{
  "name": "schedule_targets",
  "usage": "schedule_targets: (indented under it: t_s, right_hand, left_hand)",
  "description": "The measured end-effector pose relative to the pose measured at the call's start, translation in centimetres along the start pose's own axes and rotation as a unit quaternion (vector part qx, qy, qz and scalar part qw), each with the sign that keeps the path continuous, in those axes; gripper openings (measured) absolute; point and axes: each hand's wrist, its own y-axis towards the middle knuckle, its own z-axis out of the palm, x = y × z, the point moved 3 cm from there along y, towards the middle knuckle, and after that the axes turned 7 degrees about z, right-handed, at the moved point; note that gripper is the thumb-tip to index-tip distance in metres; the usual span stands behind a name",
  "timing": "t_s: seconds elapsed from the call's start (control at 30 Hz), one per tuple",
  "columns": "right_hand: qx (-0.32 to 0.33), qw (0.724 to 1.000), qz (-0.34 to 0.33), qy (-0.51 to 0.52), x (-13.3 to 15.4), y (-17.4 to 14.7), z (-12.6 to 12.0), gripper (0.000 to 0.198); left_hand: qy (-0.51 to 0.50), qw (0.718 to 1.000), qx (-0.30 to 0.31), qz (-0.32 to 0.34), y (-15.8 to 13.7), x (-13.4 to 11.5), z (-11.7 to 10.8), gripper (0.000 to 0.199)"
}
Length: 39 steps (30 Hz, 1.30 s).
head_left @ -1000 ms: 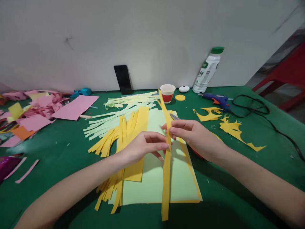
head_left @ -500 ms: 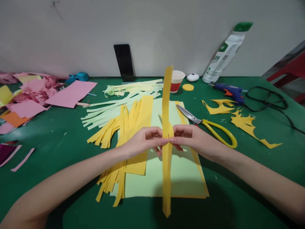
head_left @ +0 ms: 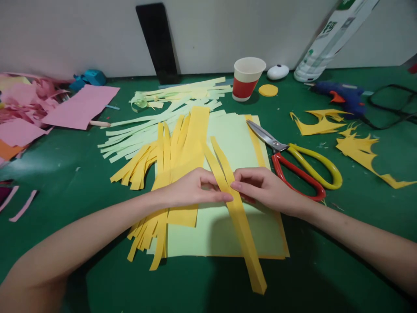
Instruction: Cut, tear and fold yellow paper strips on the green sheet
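Observation:
A long yellow paper strip [head_left: 243,221], creased lengthwise and split in two at its far part, slants over the light green paper sheets [head_left: 202,241]. My left hand [head_left: 203,188] pinches it from the left, thumb on top. On the other side my right hand [head_left: 257,187] grips it between thumb and fingers near the split. Left of the hands lie cut yellow paper strips [head_left: 164,169] and a wider yellow paper piece [head_left: 199,126]. Scissors with one red and one yellow handle [head_left: 276,145] rest just beyond my right hand, blades spread a little or shut; I cannot tell.
Light green strips [head_left: 130,134] lie behind the yellow ones. Pink paper [head_left: 83,106] covers the left side. A paper cup [head_left: 248,80], a yellow disc [head_left: 268,90], a glue gun [head_left: 342,95] and yellow offcuts [head_left: 361,150] sit right. A black phone [head_left: 158,43] leans on the wall.
The yellow strip has swung from upright to a slant, its far end now left and its near end right. The split in it shows. The view has tipped downward.

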Motion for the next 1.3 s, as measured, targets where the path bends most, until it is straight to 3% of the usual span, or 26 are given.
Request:
schedule_targets:
  t_s: [0.33,0.57,0.77,1.0,1.3]
  right_hand:
    - [-0.018,1.000,-0.006,0.006,-0.37,-0.01,-0.09,0.029]
    - [0.005,0.999,0.000,0.035,-0.24,-0.01,0.00,0.031]
    - [-0.007,1.000,-0.012,-0.004,-0.17,-0.02,-0.09,0.026]
    - [-0.018,0.999,-0.026,-0.011,-0.23,-0.11,-0.10,0.026]
    - [-0.020,0.998,-0.005,0.054,-0.83,0.14,-0.13,0.030]
  left_hand:
    - [-0.011,0.999,-0.049,-0.009,0.13,-0.03,-0.20,0.020]
    - [-0.019,0.998,-0.065,-0.004,-0.03,0.03,-0.10,0.020]
    - [0.031,0.999,-0.033,0.005,-0.09,0.13,-0.02,0.022]
    - [0.041,0.998,-0.038,0.003,-0.05,-0.03,-0.04,0.025]
    - [0.007,0.998,-0.058,-0.005,-0.10,0.17,-0.16,0.023]
